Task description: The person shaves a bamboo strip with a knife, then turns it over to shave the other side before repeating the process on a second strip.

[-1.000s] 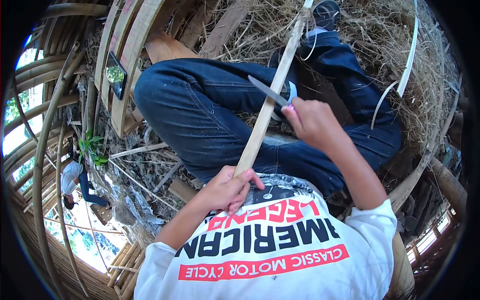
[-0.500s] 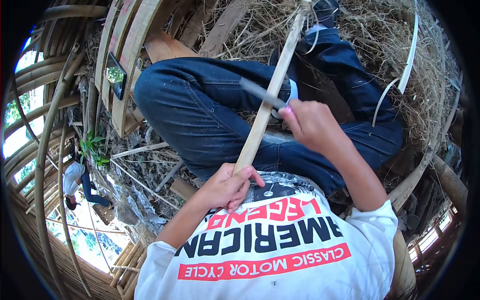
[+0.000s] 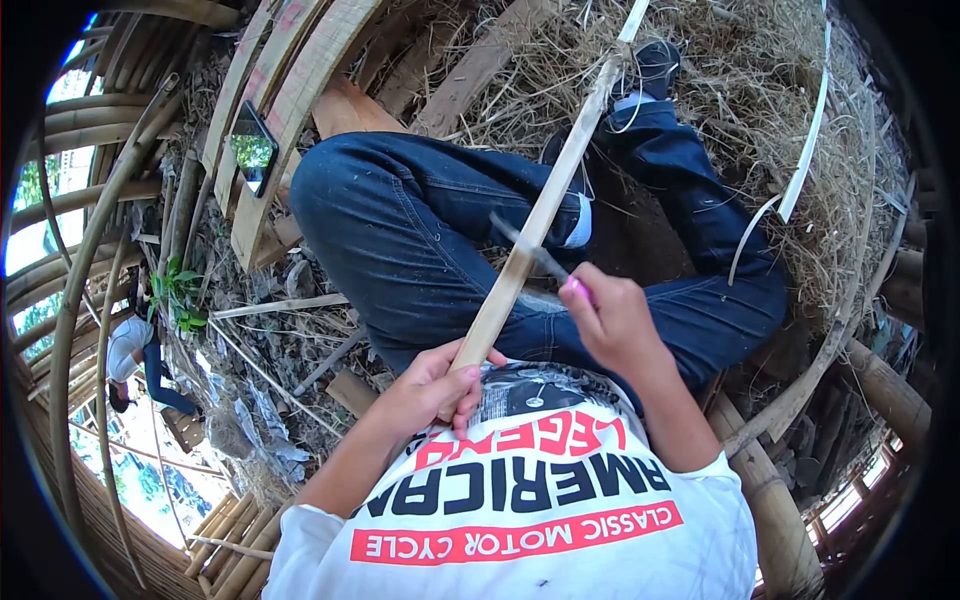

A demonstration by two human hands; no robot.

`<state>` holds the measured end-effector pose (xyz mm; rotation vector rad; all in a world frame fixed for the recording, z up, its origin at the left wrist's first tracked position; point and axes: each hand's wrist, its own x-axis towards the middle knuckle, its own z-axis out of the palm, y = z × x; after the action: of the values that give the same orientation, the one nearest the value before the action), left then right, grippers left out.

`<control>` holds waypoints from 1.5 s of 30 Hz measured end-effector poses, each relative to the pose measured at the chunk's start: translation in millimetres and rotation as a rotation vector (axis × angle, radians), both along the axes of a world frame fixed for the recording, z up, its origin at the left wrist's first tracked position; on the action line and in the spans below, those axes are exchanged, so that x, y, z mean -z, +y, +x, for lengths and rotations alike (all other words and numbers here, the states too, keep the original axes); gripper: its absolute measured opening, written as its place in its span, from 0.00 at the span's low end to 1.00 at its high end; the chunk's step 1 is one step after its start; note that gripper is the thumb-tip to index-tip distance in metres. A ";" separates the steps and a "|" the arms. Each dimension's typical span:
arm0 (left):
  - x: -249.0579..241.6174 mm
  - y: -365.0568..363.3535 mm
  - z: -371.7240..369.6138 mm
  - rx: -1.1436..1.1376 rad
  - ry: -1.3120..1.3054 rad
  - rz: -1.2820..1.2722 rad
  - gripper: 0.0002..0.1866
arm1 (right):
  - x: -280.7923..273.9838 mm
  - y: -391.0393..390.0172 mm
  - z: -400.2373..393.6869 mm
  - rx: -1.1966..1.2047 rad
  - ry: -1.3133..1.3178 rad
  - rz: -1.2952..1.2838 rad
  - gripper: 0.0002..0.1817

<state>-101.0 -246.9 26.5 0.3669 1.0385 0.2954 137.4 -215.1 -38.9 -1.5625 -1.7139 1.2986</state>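
My left hand [image 3: 438, 385] is closed around the near end of a long bamboo strip [image 3: 555, 195], close to my shirt. The strip slants away over my crossed legs towards my shoe [image 3: 655, 70], where a pale shaving curls off it. In my right hand [image 3: 615, 318] a knife [image 3: 535, 255] with a pinkish handle is gripped. Its blade lies across the strip, partway along it, pointing up and left. Whether the edge is cutting in cannot be made out.
Flat wooden or bamboo slats [image 3: 290, 95] lie at upper left, with a phone [image 3: 252, 150] on them. Dry straw [image 3: 740, 120] and thin strips cover the ground at right. A bamboo pole frame [image 3: 95, 240] stands at left, with another person [image 3: 130, 345] bending beyond it.
My right hand has drawn the knife down the strip, nearer my body. My left hand keeps its hold. The view has shifted slightly.
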 end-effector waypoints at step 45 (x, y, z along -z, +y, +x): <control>2.8 -10.9 6.2 0.119 0.095 0.150 0.09 | 26.6 2.9 2.8 -0.067 -0.239 0.296 0.20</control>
<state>-94.8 -257.9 23.7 0.5806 1.0857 0.2519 140.2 -212.2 -65.5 -1.5429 -2.0135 0.8635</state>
